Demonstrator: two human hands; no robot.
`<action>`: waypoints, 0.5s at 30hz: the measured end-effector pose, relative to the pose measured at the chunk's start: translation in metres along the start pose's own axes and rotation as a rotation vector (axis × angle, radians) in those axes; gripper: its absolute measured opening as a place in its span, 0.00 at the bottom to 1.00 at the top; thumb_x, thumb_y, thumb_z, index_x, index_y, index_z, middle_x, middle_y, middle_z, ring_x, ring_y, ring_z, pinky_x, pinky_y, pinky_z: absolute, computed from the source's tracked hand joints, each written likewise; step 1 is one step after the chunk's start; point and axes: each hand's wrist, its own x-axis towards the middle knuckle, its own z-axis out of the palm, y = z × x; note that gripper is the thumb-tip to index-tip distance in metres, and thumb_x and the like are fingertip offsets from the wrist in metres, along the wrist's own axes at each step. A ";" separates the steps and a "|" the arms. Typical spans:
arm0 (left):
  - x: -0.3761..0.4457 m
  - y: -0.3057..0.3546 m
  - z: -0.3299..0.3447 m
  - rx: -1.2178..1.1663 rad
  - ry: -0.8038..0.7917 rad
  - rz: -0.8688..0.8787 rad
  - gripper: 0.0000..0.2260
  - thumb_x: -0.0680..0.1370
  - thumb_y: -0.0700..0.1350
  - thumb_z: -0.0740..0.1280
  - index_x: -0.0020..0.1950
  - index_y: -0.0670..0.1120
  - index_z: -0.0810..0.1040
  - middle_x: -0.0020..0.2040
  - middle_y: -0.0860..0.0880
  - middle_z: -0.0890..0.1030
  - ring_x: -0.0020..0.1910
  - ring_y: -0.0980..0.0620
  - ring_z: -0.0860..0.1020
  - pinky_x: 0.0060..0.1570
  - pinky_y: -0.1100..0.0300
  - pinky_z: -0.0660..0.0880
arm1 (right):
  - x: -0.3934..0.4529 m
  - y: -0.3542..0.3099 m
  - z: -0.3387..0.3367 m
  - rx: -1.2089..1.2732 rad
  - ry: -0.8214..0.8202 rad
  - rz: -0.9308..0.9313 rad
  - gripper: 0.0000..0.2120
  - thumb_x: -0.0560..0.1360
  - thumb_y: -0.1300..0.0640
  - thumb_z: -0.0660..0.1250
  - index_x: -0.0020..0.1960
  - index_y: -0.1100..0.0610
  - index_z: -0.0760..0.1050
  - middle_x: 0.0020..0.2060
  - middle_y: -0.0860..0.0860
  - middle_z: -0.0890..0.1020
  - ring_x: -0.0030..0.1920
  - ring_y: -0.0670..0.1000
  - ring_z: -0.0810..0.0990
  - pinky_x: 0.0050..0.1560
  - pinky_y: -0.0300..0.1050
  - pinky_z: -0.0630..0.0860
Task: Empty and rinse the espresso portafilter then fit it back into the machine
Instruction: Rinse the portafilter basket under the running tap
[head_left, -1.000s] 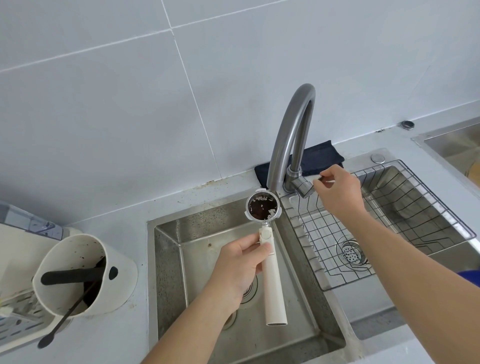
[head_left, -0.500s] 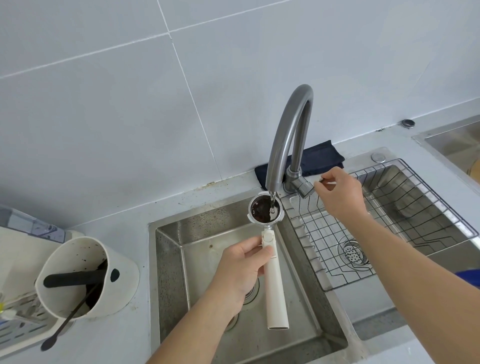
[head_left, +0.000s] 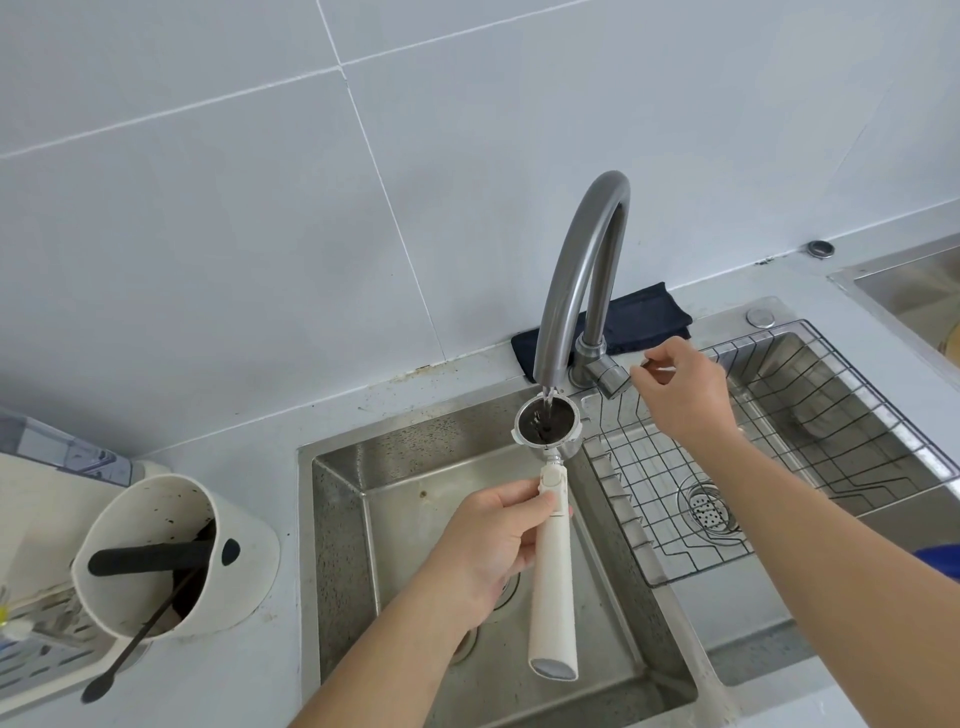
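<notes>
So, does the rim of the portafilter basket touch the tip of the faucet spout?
Apart. The head view shows a short stream of water crossing a gap between the faucet spout tip and the portafilter basket, which the left hand holds below it.

Sink (head_left: 337, 519) at centre, tap (head_left: 582, 270) behind it at 12 o'clock, cloth (head_left: 639, 317) behind the tap, wire rack (head_left: 779, 467) at 3 o'clock, tub (head_left: 171, 556) holding a brush (head_left: 140, 644) at 9 o'clock, portafilter (head_left: 550, 519) over the sink, under the spout.
</notes>
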 end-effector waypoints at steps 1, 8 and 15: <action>0.000 0.001 0.001 -0.017 -0.001 -0.015 0.10 0.78 0.39 0.68 0.43 0.47 0.88 0.43 0.46 0.86 0.39 0.53 0.82 0.43 0.60 0.80 | 0.000 0.000 0.000 -0.003 0.000 -0.001 0.05 0.76 0.53 0.69 0.50 0.49 0.74 0.41 0.40 0.80 0.40 0.41 0.79 0.30 0.38 0.71; 0.001 0.003 -0.005 -0.035 0.053 -0.049 0.06 0.77 0.39 0.70 0.51 0.41 0.85 0.43 0.42 0.85 0.38 0.50 0.82 0.37 0.58 0.80 | 0.000 0.001 0.000 -0.006 0.004 0.002 0.05 0.76 0.52 0.69 0.49 0.49 0.74 0.41 0.40 0.80 0.41 0.41 0.79 0.31 0.39 0.73; -0.001 -0.001 -0.016 0.083 0.065 -0.003 0.04 0.74 0.42 0.72 0.44 0.47 0.88 0.39 0.46 0.84 0.36 0.50 0.78 0.40 0.55 0.76 | 0.001 0.001 -0.001 -0.001 0.004 0.006 0.05 0.76 0.52 0.69 0.49 0.49 0.74 0.40 0.41 0.81 0.41 0.43 0.80 0.31 0.40 0.73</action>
